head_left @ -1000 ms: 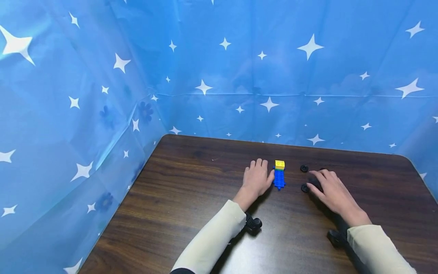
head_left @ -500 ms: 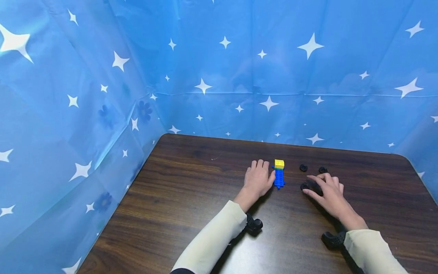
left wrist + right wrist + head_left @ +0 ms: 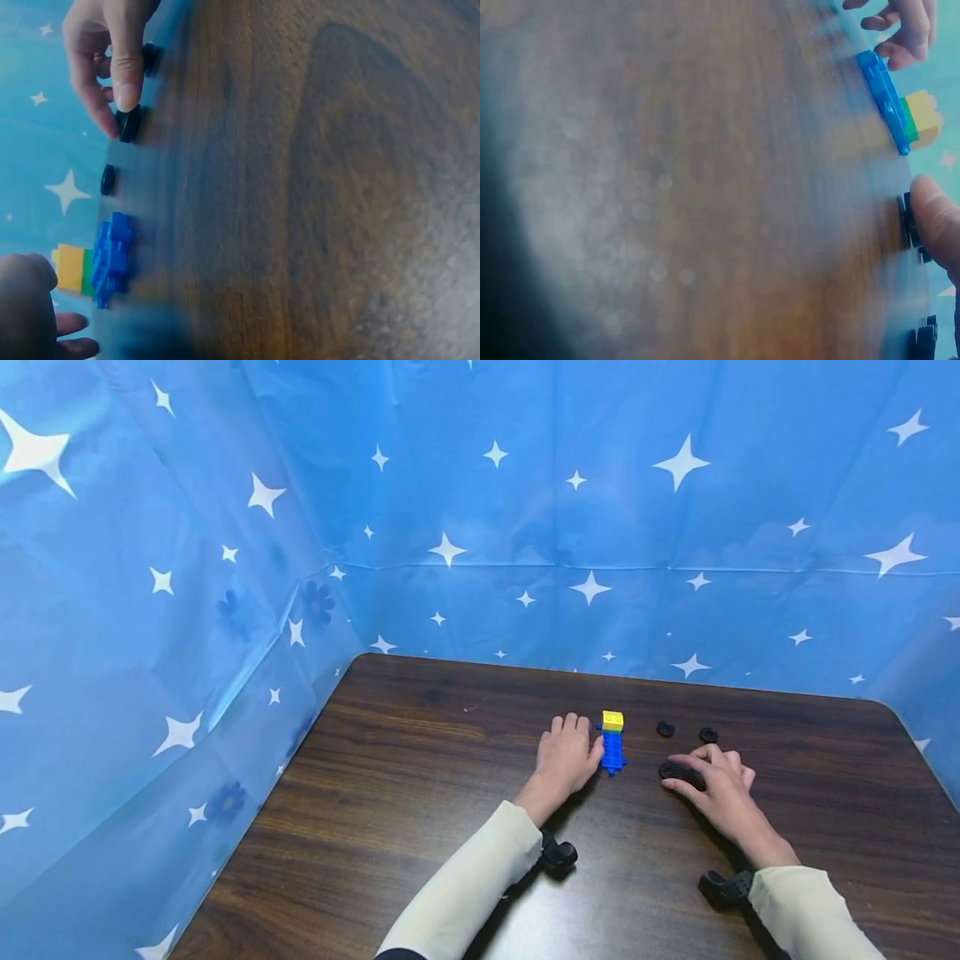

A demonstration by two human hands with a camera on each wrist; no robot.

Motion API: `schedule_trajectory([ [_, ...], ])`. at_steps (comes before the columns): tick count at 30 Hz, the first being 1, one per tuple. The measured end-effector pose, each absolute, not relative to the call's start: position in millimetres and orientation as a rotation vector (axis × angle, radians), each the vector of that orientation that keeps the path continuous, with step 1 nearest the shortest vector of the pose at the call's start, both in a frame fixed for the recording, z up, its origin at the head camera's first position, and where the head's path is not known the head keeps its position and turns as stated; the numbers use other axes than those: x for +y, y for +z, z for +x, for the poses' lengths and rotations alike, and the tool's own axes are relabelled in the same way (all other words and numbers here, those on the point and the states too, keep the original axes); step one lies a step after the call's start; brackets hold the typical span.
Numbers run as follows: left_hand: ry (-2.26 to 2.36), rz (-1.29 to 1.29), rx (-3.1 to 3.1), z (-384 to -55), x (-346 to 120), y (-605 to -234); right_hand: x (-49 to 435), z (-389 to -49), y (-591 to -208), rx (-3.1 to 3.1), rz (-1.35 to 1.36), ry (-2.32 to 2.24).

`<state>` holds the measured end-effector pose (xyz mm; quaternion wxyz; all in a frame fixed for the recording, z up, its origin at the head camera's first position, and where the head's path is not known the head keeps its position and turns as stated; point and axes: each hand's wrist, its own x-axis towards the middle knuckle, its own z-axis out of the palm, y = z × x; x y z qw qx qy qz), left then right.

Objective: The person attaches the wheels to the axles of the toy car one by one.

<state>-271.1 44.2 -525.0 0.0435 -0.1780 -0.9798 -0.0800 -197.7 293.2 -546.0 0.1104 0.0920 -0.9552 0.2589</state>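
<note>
A toy vehicle of building blocks [image 3: 612, 750] lies on the table, a blue studded base with a green layer and a yellow block [image 3: 72, 267] at its far end. My left hand [image 3: 564, 756] rests on the table left of it, fingers relaxed, thumb right at the blue base. Further right, my right hand [image 3: 722, 789] has thumb and index finger around a small black toy wheel [image 3: 129, 124], pinching it at tabletop height. Two more black wheels, one at left [image 3: 665, 728] and one at right [image 3: 708, 735], lie behind that hand.
The dark wood-grain table [image 3: 375, 777] ends at a blue star-patterned curtain [image 3: 480, 510] behind and on the left. A black wrist device sits under each cuff, the left one [image 3: 558, 853] and the right one [image 3: 726, 889] close over the tabletop.
My right hand has moved slightly left and toward me, uncovering the rear right wheel, and its thumb and index finger have closed around the nearer wheel. The left hand stays by the blocks.
</note>
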Motion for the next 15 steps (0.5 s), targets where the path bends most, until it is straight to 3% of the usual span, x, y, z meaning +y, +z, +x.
schedule_trajectory([
  [15, -0.319, -0.542, -2.998, -268.8, 48.5, -528.5, 288.4, -192.3, -550.9, -2.726, 0.247, 0.79],
])
